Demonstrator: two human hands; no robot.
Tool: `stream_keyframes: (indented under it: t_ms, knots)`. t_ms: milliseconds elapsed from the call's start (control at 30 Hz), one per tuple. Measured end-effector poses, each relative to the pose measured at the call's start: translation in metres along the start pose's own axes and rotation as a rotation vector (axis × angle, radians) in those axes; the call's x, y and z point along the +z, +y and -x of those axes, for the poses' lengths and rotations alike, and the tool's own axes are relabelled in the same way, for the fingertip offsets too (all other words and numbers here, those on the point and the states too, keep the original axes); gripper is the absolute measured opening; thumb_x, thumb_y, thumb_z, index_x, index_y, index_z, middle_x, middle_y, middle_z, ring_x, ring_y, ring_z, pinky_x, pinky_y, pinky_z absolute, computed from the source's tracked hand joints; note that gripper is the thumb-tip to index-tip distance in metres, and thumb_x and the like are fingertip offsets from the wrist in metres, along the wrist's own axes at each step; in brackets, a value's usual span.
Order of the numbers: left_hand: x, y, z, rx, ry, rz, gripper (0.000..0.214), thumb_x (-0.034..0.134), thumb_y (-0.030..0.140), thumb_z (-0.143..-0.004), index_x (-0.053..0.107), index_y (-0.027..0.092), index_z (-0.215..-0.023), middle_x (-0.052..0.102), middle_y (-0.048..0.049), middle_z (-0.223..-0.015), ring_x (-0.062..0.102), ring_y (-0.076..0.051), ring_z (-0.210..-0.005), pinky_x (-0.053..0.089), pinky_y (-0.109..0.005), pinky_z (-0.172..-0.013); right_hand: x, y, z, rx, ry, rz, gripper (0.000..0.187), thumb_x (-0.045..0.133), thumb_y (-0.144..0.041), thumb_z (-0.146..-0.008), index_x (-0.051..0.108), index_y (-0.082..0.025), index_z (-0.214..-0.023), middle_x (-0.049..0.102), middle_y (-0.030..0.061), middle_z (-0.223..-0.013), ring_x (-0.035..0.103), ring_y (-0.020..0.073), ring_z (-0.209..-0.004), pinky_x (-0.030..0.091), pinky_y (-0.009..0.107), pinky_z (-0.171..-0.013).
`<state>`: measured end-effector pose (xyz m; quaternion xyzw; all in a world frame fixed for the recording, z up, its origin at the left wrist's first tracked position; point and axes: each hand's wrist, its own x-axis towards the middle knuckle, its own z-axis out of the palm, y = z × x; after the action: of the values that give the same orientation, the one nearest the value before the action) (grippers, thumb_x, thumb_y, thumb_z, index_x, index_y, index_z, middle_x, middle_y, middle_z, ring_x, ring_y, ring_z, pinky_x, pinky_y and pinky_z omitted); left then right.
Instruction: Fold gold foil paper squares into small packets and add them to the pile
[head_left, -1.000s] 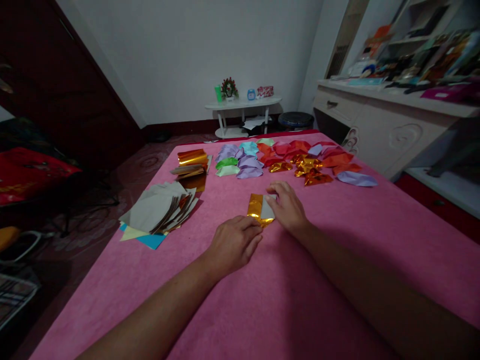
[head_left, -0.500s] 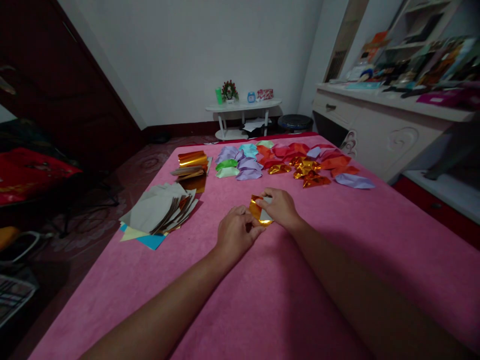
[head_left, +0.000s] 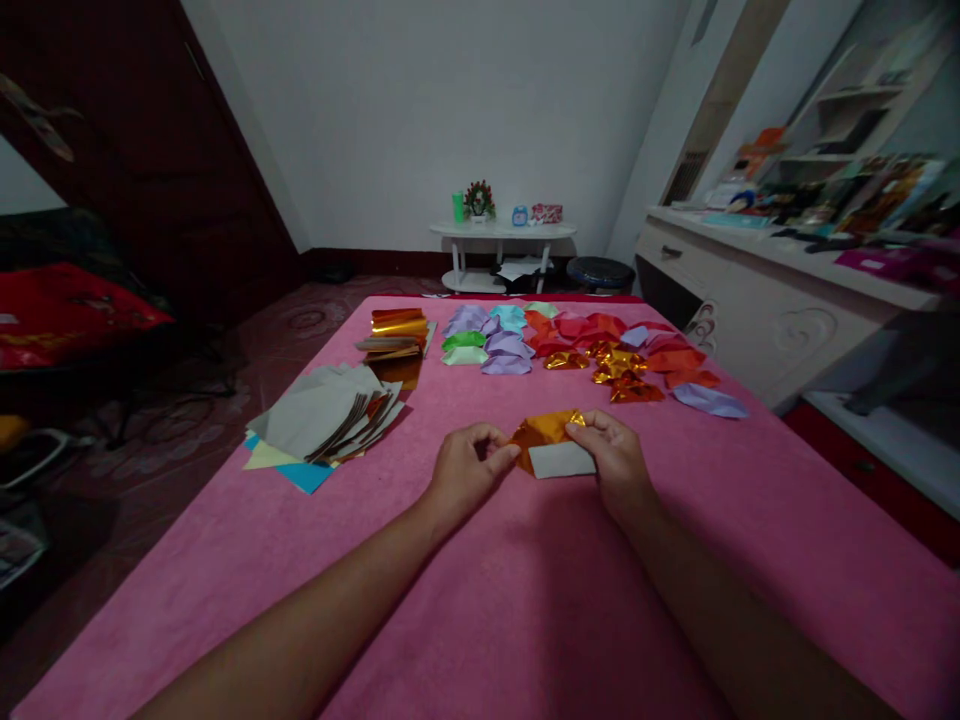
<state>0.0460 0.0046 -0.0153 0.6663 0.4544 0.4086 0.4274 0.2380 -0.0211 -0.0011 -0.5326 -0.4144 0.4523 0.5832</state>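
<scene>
Between my two hands is a partly folded sheet of gold foil paper, its shiny side above and a pale grey flap facing me. My left hand pinches its left corner between thumb and forefinger. The right end is gripped by my right hand, with the thumb on the front. Beyond it lie folded paper pieces: purple ones, a green one, red ones and shiny gold ones.
On the left of the pink-covered table lies a fanned stack of grey-backed sheets, with gold foil sheets behind it. A white side table stands by the wall, a white dresser at right.
The foil paper has been turned and now spans wider between my hands, its grey flap facing me. My right hand has moved right and slightly nearer. The camera view has shifted a little.
</scene>
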Motion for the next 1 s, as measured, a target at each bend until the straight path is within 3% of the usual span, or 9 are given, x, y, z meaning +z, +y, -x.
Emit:
stream_keyframes:
  t_ms: [100, 167, 267, 367, 533, 667, 833, 1000]
  knots:
    - [-0.005, 0.002, -0.003, -0.083, 0.087, 0.353, 0.025, 0.07, 0.037, -0.071, 0.063, 0.012, -0.071, 0.062, -0.0009, -0.062, 0.053, -0.01, -0.055, 0.04, -0.021, -0.054, -0.001, 0.0, 0.001, -0.005, -0.136, 0.017, 0.022, 0.07, -0.03, -0.063, 0.052, -0.018, -0.059, 0.053, -0.0032, -0.053, 0.047, 0.0108, -0.049, 0.034, 0.022, -0.048]
    - [-0.009, 0.005, -0.004, -0.121, 0.112, 0.459, 0.028, 0.074, 0.038, -0.067, 0.064, 0.011, -0.07, 0.065, -0.0026, -0.063, 0.056, -0.011, -0.056, 0.043, -0.022, -0.056, -0.001, -0.001, 0.001, -0.006, -0.241, 0.05, 0.021, 0.069, -0.032, -0.066, 0.055, -0.017, -0.06, 0.053, -0.0025, -0.055, 0.047, 0.011, -0.051, 0.035, 0.022, -0.049]
    - [-0.013, 0.01, -0.003, -0.151, 0.076, 0.488, 0.03, 0.078, 0.037, -0.062, 0.066, 0.01, -0.064, 0.066, -0.0041, -0.061, 0.057, -0.011, -0.054, 0.043, -0.022, -0.055, 0.0, -0.005, 0.0, -0.013, -0.252, 0.038, 0.026, 0.065, -0.043, -0.074, 0.062, -0.017, -0.072, 0.06, 0.0002, -0.065, 0.053, 0.0127, -0.057, 0.04, 0.023, -0.052]
    - [-0.012, 0.013, 0.0, -0.169, 0.031, 0.5, 0.031, 0.081, 0.036, -0.058, 0.066, 0.01, -0.06, 0.066, -0.0045, -0.058, 0.056, -0.01, -0.05, 0.042, -0.021, -0.051, 0.005, -0.013, 0.0, -0.021, -0.241, 0.06, 0.03, 0.068, -0.046, -0.071, 0.066, -0.018, -0.083, 0.067, 0.0032, -0.078, 0.061, 0.0155, -0.067, 0.047, 0.025, -0.06]
    - [-0.01, 0.018, 0.003, -0.195, -0.021, 0.515, 0.032, 0.083, 0.037, -0.054, 0.066, 0.01, -0.058, 0.066, -0.0049, -0.056, 0.056, -0.011, -0.049, 0.044, -0.023, -0.051, 0.021, -0.022, 0.002, -0.098, -0.334, 0.351, 0.02, 0.072, -0.036, -0.067, 0.068, -0.017, -0.073, 0.068, 0.0029, -0.068, 0.059, 0.0154, -0.058, 0.044, 0.024, -0.052]
    - [-0.008, 0.019, 0.004, -0.166, -0.018, 0.516, 0.034, 0.083, 0.039, -0.055, 0.064, 0.01, -0.059, 0.065, -0.0042, -0.056, 0.055, -0.011, -0.05, 0.043, -0.023, -0.051, 0.029, -0.02, 0.006, -0.169, -0.279, 0.49, 0.022, 0.065, -0.037, -0.073, 0.069, -0.016, -0.064, 0.066, 0.0029, -0.06, 0.055, 0.0143, -0.051, 0.039, 0.023, -0.045]
    - [-0.003, 0.017, 0.004, -0.129, -0.027, 0.509, 0.034, 0.081, 0.039, -0.058, 0.064, 0.011, -0.064, 0.062, -0.0006, -0.057, 0.052, -0.008, -0.05, 0.039, -0.019, -0.051, 0.034, -0.018, 0.013, -0.151, -0.151, 0.347, 0.023, 0.068, -0.037, -0.068, 0.066, -0.016, -0.06, 0.06, 0.0012, -0.053, 0.05, 0.0127, -0.047, 0.037, 0.023, -0.044]
    - [-0.003, 0.018, 0.005, -0.128, -0.103, 0.47, 0.037, 0.08, 0.042, -0.058, 0.061, 0.01, -0.057, 0.054, 0.0026, -0.051, 0.043, -0.005, -0.047, 0.032, -0.019, -0.047, 0.038, -0.022, 0.019, -0.142, -0.088, 0.295, 0.022, 0.069, -0.037, -0.065, 0.067, -0.016, -0.057, 0.059, 0.0014, -0.052, 0.049, 0.0127, -0.047, 0.036, 0.024, -0.044]
